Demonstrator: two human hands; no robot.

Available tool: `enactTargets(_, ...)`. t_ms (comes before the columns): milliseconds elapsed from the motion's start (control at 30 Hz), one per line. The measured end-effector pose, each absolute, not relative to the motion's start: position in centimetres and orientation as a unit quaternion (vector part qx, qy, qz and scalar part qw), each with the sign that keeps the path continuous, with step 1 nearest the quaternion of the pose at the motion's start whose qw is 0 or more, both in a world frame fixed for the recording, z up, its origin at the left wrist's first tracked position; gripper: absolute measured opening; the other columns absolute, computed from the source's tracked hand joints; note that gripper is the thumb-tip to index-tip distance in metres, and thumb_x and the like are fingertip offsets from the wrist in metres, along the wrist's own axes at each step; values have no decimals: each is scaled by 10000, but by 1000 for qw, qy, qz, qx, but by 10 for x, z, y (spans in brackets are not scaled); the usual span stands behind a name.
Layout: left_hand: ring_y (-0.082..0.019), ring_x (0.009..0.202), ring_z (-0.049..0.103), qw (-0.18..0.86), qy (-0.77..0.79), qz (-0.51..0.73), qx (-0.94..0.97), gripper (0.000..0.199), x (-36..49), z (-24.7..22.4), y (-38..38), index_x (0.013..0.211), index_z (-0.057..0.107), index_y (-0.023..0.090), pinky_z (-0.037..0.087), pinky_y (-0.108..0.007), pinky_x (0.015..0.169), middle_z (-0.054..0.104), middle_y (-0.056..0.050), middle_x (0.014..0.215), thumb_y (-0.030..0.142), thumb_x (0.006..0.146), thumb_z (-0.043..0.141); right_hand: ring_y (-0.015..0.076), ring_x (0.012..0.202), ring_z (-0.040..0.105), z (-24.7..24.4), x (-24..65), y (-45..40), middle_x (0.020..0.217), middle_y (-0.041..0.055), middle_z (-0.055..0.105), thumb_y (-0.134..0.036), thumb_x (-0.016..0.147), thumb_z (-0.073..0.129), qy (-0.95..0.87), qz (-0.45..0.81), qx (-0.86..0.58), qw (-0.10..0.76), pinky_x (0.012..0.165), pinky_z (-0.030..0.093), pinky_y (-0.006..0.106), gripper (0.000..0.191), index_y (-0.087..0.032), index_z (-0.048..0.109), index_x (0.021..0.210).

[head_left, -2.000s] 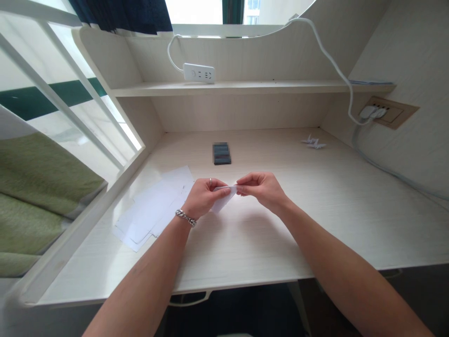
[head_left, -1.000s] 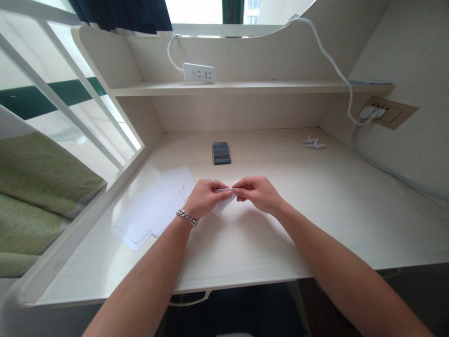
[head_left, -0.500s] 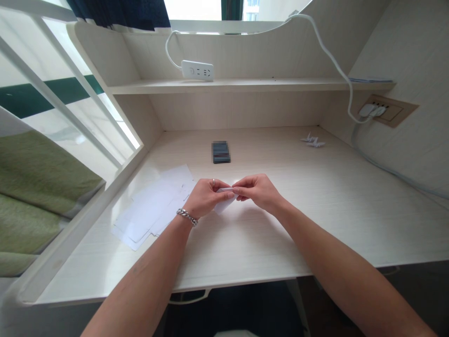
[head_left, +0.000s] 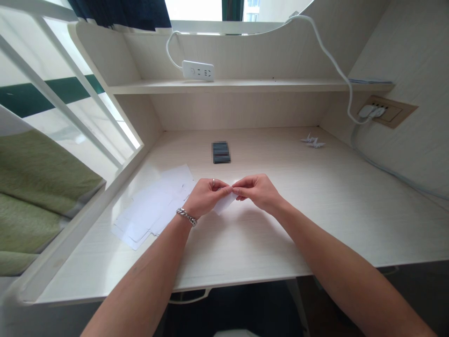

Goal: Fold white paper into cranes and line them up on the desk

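Observation:
A small piece of folded white paper is held over the middle of the desk, its lower part hanging below the fingers. My left hand, with a ring and a chain bracelet, pinches it from the left. From the right, the thumb and fingers of my right hand close on its upper edge. The two sets of fingertips meet and hide the top of the paper. To the left of my left hand lie loose white paper sheets, spread and overlapping.
Beyond my hands lies a dark, pixelated rectangular object. White folded paper cranes sit at the back right. A white power strip rests on the shelf, and a white cable runs down to the wall socket.
My left thumb has shifted slightly up along the paper, closer to my right fingertips. The rest of both hands stays nearly in place.

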State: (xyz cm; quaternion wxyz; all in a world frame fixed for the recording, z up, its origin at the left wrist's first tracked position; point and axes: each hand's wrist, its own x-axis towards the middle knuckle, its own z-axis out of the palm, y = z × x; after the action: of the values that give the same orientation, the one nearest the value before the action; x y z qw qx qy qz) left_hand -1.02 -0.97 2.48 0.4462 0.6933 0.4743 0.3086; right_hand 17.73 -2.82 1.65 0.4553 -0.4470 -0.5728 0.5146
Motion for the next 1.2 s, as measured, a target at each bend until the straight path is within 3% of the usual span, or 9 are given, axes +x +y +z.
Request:
enactTargets(367,-157,608,604,374,492,302,726,278,-7,30,-12,730,744,165,411,-235,515,700,-48,662,431,736,663,136,551,624,16,178,-27,581,45,664,-347,685,776,-569,528,-487,401,558,519,262,224,-133,712,703)
enactTargets(567,-136,560,554,426,522,336,658,312,-10,24,-8,661,701,149,399,-242,498,660,-34,626,453,625,762,133,539,612,15,179,-26,565,40,655,-334,675,778,-575,519,-485,406,546,504,257,214,-137,694,682)
enactTargets(733,-120,555,524,496,476,338,643,327,-18,26,-4,706,701,132,385,-240,508,633,-24,625,459,690,712,130,536,603,17,179,-26,573,40,655,-328,678,768,-567,527,-475,419,544,501,263,203,-139,695,675)
enactTargets(867,-151,657,579,531,454,384,605,393,-21,27,-3,777,695,129,447,-266,595,667,-54,736,519,736,670,132,540,607,19,182,-26,599,51,669,-354,654,791,-546,529,-481,438,542,505,267,240,-133,703,685)
enactTargets(967,-162,693,593,497,467,378,626,423,-17,26,-4,833,702,133,453,-270,615,688,-69,790,544,738,672,135,552,614,20,183,-26,618,54,676,-368,657,791,-538,532,-478,446,555,510,270,257,-130,709,708)
enactTargets(1200,-152,655,579,355,501,346,710,264,-8,28,-10,748,695,159,410,-256,588,693,-43,738,406,792,610,133,580,606,17,179,-27,632,34,654,-323,695,735,-555,540,-468,427,585,496,271,184,-142,699,706)
